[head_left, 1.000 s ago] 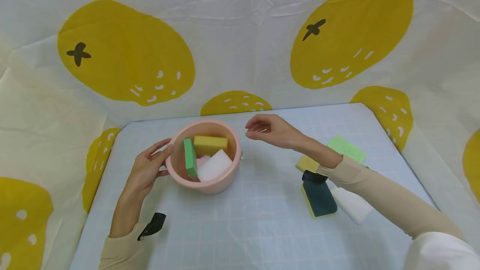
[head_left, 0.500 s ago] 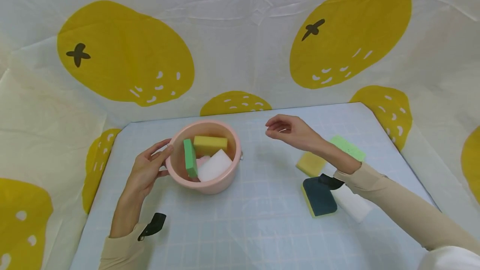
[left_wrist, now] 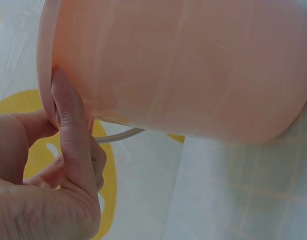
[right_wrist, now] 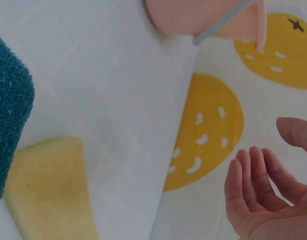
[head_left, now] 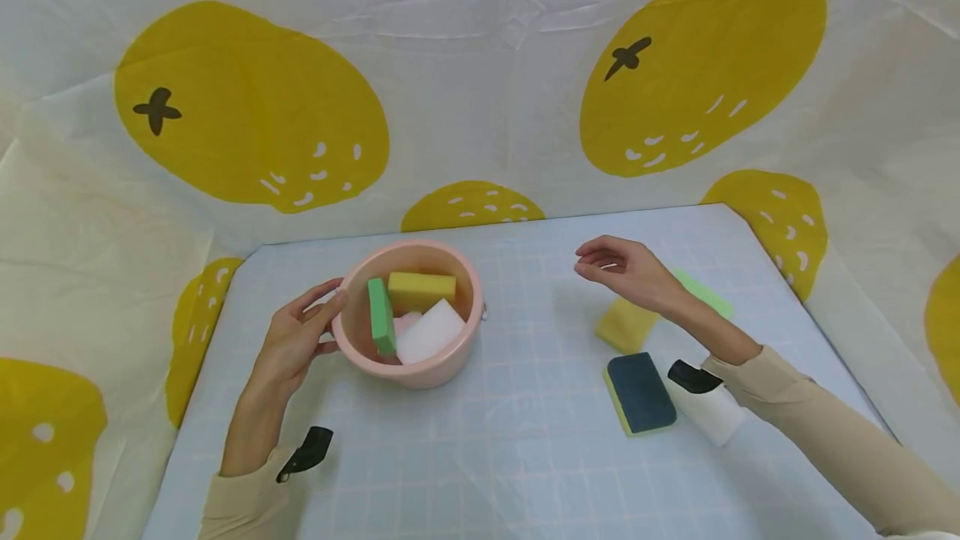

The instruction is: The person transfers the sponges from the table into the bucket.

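The left hand [head_left: 288,348] rests against the pink bucket [head_left: 442,361], thumb pressed to its rim and fingers loosely spread along the wall, not clasping it. Inside the bucket, just right of that hand, sit green, yellow and white sponges. The right hand [head_left: 626,271] hovers relaxed and holding nothing above the desk [head_left: 487,457]; a yellow sponge [head_left: 622,327] lies just below it, seemingly untouched.
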`<state>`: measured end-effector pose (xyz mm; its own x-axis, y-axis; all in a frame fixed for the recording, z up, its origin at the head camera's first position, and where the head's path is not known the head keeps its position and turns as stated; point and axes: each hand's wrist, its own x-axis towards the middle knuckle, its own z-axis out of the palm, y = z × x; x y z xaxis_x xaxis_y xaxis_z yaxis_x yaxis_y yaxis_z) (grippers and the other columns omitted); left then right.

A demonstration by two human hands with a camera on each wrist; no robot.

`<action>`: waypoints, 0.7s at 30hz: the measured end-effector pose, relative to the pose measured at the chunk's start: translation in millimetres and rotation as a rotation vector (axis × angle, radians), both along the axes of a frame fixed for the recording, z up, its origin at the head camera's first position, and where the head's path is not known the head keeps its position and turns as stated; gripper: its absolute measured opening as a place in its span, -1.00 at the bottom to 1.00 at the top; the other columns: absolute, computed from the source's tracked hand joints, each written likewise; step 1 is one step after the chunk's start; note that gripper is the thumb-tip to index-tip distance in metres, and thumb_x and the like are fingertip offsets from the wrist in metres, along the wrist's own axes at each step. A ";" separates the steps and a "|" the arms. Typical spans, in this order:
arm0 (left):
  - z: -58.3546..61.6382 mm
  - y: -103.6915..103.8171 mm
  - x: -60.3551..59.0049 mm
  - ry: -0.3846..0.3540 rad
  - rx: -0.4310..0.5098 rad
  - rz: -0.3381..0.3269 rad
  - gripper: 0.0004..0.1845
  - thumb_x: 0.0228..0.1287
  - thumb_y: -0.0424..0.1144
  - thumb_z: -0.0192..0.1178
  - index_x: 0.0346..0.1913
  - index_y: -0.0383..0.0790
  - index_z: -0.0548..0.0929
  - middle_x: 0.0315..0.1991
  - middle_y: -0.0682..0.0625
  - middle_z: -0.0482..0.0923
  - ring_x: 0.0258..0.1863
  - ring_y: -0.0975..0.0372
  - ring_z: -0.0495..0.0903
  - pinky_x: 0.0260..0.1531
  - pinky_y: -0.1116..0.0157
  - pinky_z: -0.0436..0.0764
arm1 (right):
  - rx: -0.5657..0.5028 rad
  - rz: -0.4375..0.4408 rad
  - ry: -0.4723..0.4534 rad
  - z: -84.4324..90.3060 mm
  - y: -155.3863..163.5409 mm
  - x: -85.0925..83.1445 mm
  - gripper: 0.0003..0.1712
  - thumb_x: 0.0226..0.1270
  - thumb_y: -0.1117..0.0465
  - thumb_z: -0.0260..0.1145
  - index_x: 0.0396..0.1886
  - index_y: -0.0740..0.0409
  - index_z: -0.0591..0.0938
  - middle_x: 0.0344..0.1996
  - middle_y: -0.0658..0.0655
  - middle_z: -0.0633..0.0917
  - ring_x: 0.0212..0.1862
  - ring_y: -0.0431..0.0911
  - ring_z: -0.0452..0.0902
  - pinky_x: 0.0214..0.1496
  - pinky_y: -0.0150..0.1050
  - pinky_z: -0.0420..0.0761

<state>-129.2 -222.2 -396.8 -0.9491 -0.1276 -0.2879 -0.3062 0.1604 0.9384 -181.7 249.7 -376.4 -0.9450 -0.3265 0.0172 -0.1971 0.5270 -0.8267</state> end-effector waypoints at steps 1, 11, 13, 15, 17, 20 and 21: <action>-0.1 -0.2 0.1 0.001 0.000 -0.002 -0.20 0.32 0.21 0.33 0.51 -0.07 0.41 -0.14 0.21 0.72 -0.30 0.32 0.68 -0.29 0.31 0.77 | 0.002 -0.010 -0.002 -1.0 2.8 0.9 -0.63 0.47 0.12 0.38 0.13 0.24 0.63 -0.01 0.19 0.71 0.04 0.02 0.62 0.04 -0.51 0.58; -0.4 0.0 1.6 0.013 0.013 -0.007 -0.22 0.34 0.18 0.32 0.51 -0.08 0.40 -0.13 0.19 0.72 -0.31 0.32 0.70 -0.29 0.29 0.77 | 0.047 -0.111 -0.027 -20.3 32.8 10.6 -0.52 0.51 0.06 0.33 0.24 0.28 0.57 0.08 0.27 0.68 0.12 0.11 0.60 0.00 -0.62 0.52; 0.0 0.1 1.5 0.016 0.022 -0.007 -0.22 0.35 0.16 0.33 0.52 -0.10 0.39 -0.13 0.19 0.72 -0.31 0.32 0.70 -0.29 0.29 0.77 | 0.046 -0.128 -0.020 -25.2 39.0 12.5 -0.51 0.51 0.06 0.34 0.25 0.29 0.56 0.07 0.29 0.67 0.12 0.13 0.60 -0.01 -0.62 0.52; 0.0 -0.4 1.4 0.017 0.025 -0.007 -0.22 0.35 0.15 0.33 0.52 -0.11 0.39 -0.12 0.19 0.72 -0.31 0.32 0.70 -0.30 0.30 0.77 | 0.051 -0.142 -0.012 -30.1 44.6 14.2 -0.50 0.52 0.07 0.33 0.25 0.31 0.56 0.07 0.31 0.67 0.11 0.15 0.59 -0.02 -0.63 0.52; 0.3 -0.6 1.5 0.016 0.027 -0.008 -0.22 0.35 0.15 0.33 0.52 -0.11 0.39 -0.12 0.20 0.72 -0.31 0.32 0.70 -0.30 0.30 0.77 | 0.053 -0.156 -0.006 -34.6 49.9 15.8 -0.50 0.51 0.08 0.34 0.25 0.33 0.55 0.07 0.32 0.67 0.11 0.16 0.59 -0.03 -0.64 0.53; 0.5 -0.8 1.2 0.012 0.027 -0.009 -0.22 0.35 0.16 0.33 0.52 -0.10 0.39 -0.12 0.20 0.72 -0.31 0.32 0.69 -0.30 0.30 0.77 | 0.063 -0.175 0.008 -40.6 56.4 18.2 -0.49 0.51 0.08 0.34 0.25 0.36 0.55 0.06 0.34 0.67 0.10 0.18 0.60 -0.05 -0.65 0.52; 0.6 -0.7 1.1 0.012 0.029 -0.010 -0.22 0.35 0.16 0.33 0.52 -0.10 0.39 -0.12 0.20 0.72 -0.31 0.32 0.69 -0.30 0.30 0.77 | 0.067 -0.180 0.013 -42.3 58.4 19.0 -0.49 0.51 0.08 0.34 0.24 0.36 0.55 0.06 0.34 0.67 0.10 0.19 0.60 -0.05 -0.65 0.52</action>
